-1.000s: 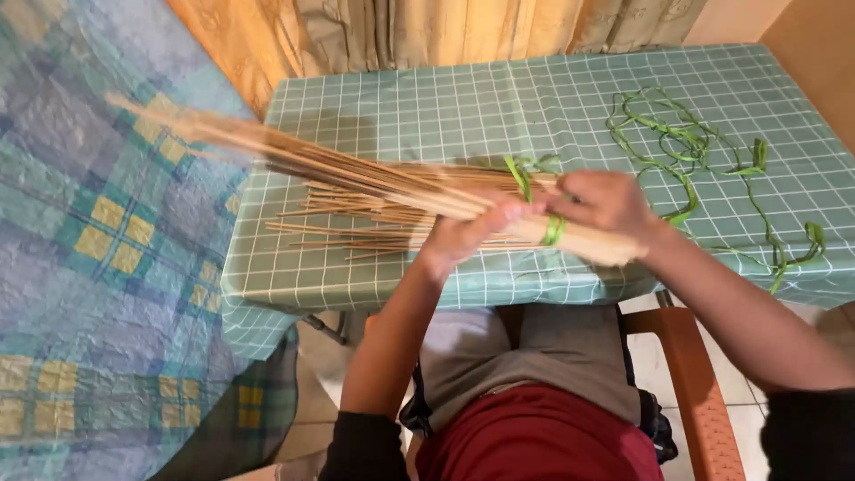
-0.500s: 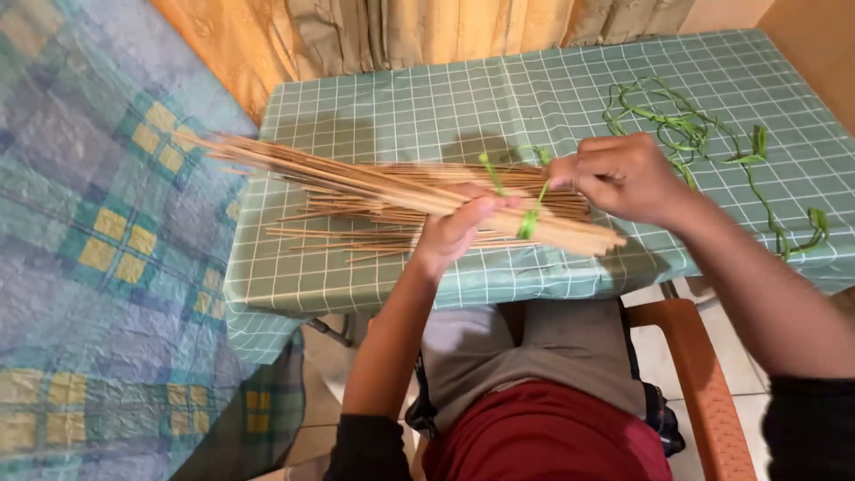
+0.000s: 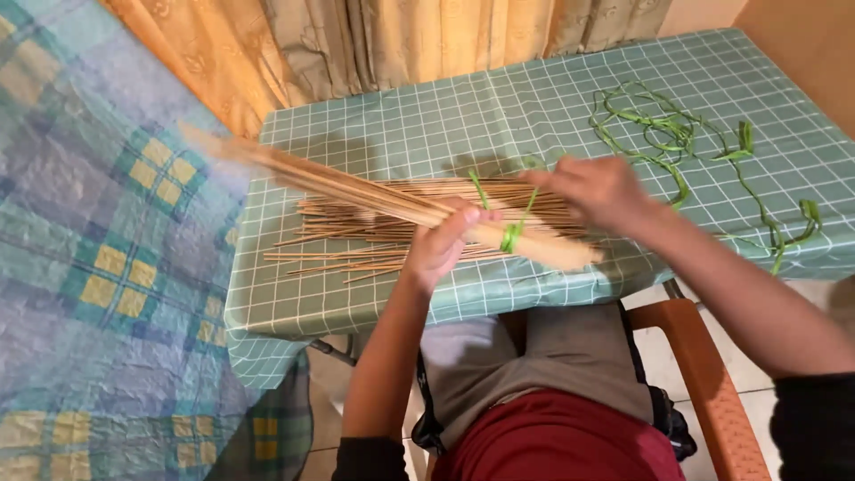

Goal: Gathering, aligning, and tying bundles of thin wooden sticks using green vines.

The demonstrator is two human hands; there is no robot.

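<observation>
A: We've got the left hand clamped round a bundle of thin sticks, lifted off the tabletop and angled up to the far left.

B: Right hand?

A: Fingers pinched together on the green strip looped round the bundle's near-right end. Blurry, so we can't tell how tight the loop sits.

B: Loose sticks lie flat under the bundle, on the checked cloth. More green strips tangled far right, well apart.

A: To do it well, we'd say keep the left grip firm beside the loop so sticks don't splay, and pull the strip straight, not sideways.

B: Agreed. Chair arm near right, patterned bedspread left.
</observation>
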